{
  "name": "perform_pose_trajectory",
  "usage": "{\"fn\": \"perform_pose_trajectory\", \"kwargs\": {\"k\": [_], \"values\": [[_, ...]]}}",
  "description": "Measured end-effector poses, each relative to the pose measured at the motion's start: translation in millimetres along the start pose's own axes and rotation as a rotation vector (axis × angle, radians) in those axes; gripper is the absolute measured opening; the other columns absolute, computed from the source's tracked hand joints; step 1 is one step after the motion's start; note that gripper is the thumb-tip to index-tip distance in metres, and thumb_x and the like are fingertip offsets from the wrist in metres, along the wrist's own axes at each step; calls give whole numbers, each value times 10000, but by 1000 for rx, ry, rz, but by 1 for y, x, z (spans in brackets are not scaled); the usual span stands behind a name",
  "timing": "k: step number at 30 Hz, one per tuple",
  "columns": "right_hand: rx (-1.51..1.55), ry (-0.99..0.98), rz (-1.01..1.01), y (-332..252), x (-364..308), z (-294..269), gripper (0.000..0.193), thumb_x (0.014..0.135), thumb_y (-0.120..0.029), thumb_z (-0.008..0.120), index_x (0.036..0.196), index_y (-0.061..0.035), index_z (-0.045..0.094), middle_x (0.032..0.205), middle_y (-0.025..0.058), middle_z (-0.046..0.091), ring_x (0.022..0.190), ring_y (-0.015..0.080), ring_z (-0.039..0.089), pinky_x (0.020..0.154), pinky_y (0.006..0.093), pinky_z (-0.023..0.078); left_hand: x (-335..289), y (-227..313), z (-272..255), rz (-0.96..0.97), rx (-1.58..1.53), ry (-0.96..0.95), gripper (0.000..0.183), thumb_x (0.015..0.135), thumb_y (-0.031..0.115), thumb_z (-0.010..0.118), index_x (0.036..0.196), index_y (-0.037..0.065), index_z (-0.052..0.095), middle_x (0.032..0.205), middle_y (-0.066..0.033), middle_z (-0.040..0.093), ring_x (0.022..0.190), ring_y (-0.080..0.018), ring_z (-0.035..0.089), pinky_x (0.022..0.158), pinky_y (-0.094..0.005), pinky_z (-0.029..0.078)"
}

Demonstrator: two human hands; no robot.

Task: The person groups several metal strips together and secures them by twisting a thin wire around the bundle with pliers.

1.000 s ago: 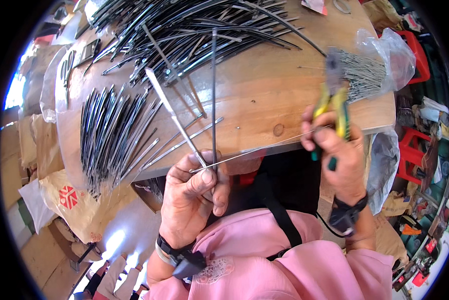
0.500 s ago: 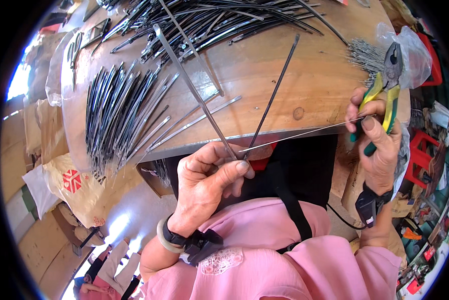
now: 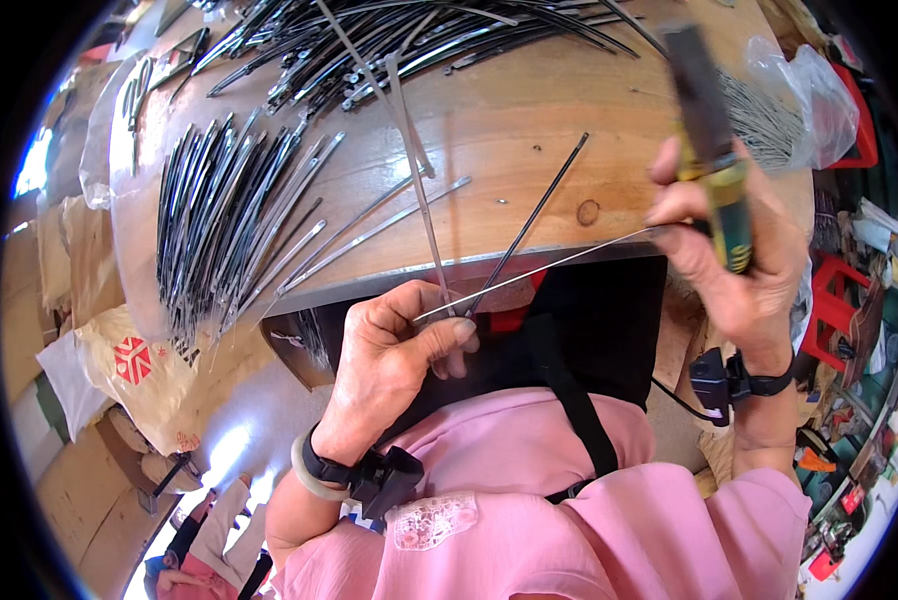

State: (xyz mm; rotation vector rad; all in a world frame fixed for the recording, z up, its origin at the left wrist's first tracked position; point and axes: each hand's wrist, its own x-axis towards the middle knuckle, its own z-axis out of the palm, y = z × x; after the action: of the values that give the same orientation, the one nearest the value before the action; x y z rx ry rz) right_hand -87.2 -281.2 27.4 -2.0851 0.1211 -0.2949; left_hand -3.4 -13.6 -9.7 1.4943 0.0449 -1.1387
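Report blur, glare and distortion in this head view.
Head view: the pliers in the right hand smear with motion blur; the left hand is sharp; fisheye bends the table edge; daylight burns out at the left rim.

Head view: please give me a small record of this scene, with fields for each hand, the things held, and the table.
left hand: left hand pinches a few thin metal strips that fan upward over the table edge
right hand: right hand holds pliers with yellow-green handles, raised
wire: thin wire spans between the two hands
table: wooden table
on table, left: row of dark metal strips
on table, far: pile of dark rods
on table, right: clear plastic bag of thin wires
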Motion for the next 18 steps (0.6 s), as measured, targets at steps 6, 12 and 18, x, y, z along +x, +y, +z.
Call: {"fn": "perform_pose_trajectory", "kwargs": {"k": [6, 12, 18], "values": [[23, -44, 16, 16, -7, -11, 148, 783, -7, 724, 910, 40, 664, 1006, 103, 605, 820, 160, 615, 701, 276, 497, -11, 0, 2, 24, -63, 4, 148, 859, -39, 675, 997, -69, 632, 789, -131, 683, 607, -152, 642, 574, -246, 529], [-383, -180, -319, 6, 10, 18, 273, 584, -73, 729, 824, -1, 620, 1017, 130, 588, 938, 322, 556, 904, 460, 378, -8, -1, 7, -32, 33, -42, 165, 861, -56, 672, 1020, -70, 631, 792, -123, 683, 627, -148, 649, 592, -245, 539], [-332, -246, -363, 18, 11, 35, 318, 564, -28, 727, 861, -1, 615, 1019, 122, 580, 886, 320, 535, 850, 451, 383, -10, -1, 9, -40, 47, -64, 189, 868, -63, 658, 1055, -66, 633, 820, -114, 688, 668, -145, 662, 634, -252, 550]]}}
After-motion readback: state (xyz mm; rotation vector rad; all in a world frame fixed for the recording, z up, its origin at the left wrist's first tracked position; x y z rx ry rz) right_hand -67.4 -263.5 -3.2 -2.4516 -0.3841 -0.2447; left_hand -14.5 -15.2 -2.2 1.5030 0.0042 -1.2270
